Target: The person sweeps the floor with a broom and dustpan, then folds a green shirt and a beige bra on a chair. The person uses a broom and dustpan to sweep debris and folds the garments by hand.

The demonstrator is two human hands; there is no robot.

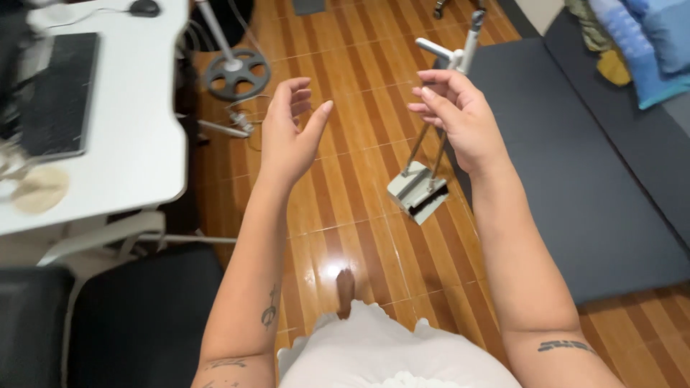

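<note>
Hands are both raised and empty in the head view: your left hand (287, 133) spread open, your right hand (456, 111) loosely curled on nothing. The upright dustpan (424, 183) stands unheld beyond your right hand; bump it and it could topple onto the wooden floor (359, 215).

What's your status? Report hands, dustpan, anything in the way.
Left hand open, empty, raised. Right hand raised, fingers curled, nothing seen in them. Dustpan stands on the wood floor beside the dark mat, untouched. Nothing between hands and dustpan.
</note>
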